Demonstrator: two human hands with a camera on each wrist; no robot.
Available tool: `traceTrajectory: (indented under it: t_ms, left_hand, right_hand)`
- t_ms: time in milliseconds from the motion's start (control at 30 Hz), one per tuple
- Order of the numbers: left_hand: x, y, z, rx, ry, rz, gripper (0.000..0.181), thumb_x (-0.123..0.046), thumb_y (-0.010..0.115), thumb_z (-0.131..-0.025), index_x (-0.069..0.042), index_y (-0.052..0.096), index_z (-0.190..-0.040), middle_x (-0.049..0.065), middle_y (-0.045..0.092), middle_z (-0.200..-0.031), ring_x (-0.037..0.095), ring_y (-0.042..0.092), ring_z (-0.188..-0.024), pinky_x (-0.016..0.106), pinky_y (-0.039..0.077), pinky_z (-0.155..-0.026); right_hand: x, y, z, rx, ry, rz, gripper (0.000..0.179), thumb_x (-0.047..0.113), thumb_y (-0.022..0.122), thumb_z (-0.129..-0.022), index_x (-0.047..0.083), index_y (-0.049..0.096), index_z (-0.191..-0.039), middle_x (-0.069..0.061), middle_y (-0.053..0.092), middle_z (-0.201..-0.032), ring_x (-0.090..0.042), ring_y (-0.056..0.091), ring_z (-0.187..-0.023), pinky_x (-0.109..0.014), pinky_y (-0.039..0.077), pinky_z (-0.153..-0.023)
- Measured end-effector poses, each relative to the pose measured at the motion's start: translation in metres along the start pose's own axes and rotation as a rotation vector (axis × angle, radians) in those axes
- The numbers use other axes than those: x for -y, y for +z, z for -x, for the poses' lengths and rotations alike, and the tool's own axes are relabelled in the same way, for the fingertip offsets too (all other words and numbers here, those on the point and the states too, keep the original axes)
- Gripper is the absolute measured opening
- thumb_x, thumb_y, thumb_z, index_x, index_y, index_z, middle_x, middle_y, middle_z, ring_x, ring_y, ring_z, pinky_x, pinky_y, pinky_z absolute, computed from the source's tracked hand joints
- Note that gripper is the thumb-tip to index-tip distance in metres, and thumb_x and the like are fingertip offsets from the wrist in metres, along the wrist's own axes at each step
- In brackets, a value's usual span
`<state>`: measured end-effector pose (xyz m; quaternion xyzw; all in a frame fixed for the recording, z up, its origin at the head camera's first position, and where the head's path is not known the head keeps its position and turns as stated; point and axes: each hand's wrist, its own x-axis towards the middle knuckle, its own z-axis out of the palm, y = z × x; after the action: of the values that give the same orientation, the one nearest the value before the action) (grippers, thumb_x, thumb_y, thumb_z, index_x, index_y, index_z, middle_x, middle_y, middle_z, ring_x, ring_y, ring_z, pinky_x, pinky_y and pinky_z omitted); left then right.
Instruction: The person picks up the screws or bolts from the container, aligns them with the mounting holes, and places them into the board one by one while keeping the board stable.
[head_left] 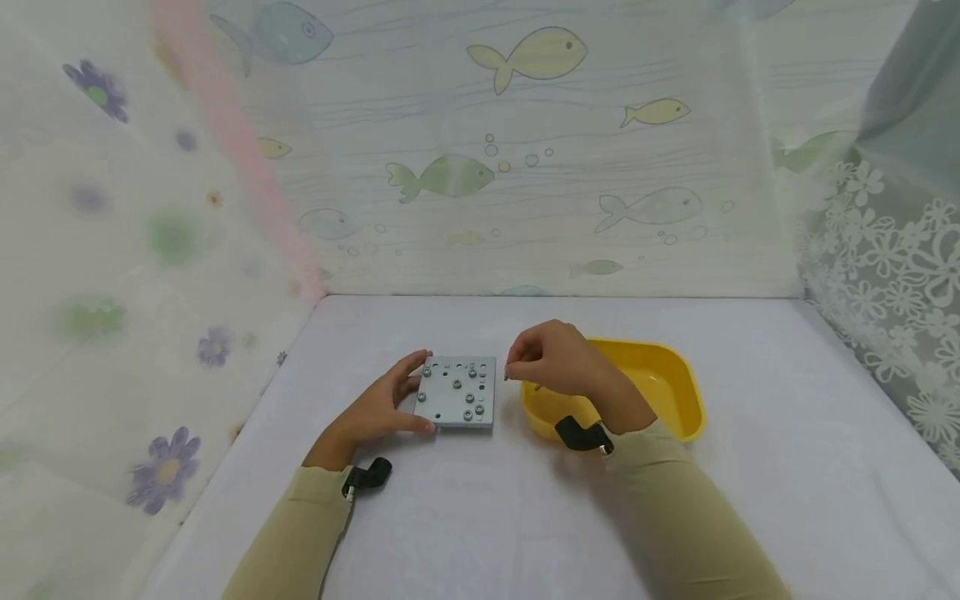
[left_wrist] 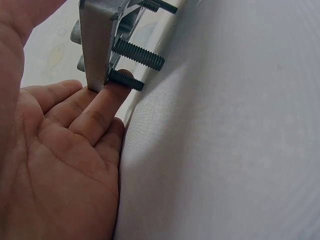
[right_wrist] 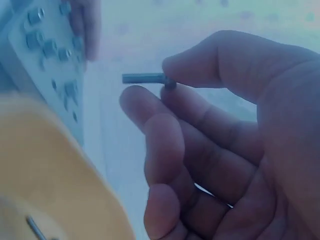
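A square silver metal plate with holes and several socket-head screws is gripped at its left side by my left hand. The thumb lies at its near corner and the fingers at the far one. In the left wrist view, threaded shanks stick out below the plate's edge. Just right of the plate, above the table, my right hand pinches a small screw by its head between thumb and finger. Its bare shank points toward the plate in the right wrist view.
A yellow plastic tray stands on the white-covered table under and beyond the right forearm. Another screw lies inside it. Fish-patterned curtain closes off the back, with a flowered sheet on the left and lace on the right.
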<state>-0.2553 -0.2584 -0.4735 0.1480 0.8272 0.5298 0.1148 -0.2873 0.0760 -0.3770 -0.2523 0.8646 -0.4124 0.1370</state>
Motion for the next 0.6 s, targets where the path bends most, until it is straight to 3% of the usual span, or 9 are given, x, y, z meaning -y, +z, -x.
traceTrajectory:
  t_ms: [233, 400, 600]
  left_hand:
    - [0.0, -0.001, -0.001, -0.002, 0.002, -0.018, 0.128, -0.023, 0.099, -0.067, -0.021, 0.018, -0.167, -0.004, 0.026, -0.171, 0.022, 0.043, -0.149, 0.053, 0.021, -0.125]
    - [-0.001, -0.001, 0.0, 0.001, -0.016, -0.015, 0.127, -0.027, 0.099, -0.067, -0.025, 0.019, -0.166, -0.011, 0.032, -0.167, 0.017, 0.043, -0.149, 0.05, 0.022, -0.126]
    - [0.0, -0.002, 0.0, 0.005, -0.022, -0.001, 0.127, -0.027, 0.099, -0.068, -0.024, 0.019, -0.166, -0.01, 0.032, -0.168, 0.015, 0.043, -0.148, 0.051, 0.024, -0.124]
  right_hand:
    - [0.008, 0.026, -0.011, -0.02, -0.08, 0.027, 0.006, 0.026, 0.077, -0.09, 0.026, 0.076, -0.084, 0.008, 0.073, -0.082, -0.018, 0.063, -0.079, -0.033, 0.054, -0.07]
    - [0.015, 0.043, -0.018, 0.005, -0.079, 0.032, 0.006, 0.025, 0.076, -0.09, 0.025, 0.075, -0.085, 0.008, 0.072, -0.084, -0.017, 0.063, -0.082, -0.031, 0.054, -0.072]
    - [0.022, 0.061, -0.026, 0.06, -0.075, 0.052, 0.006, 0.025, 0.076, -0.09, 0.026, 0.076, -0.084, 0.01, 0.072, -0.081, -0.015, 0.064, -0.083, -0.029, 0.054, -0.073]
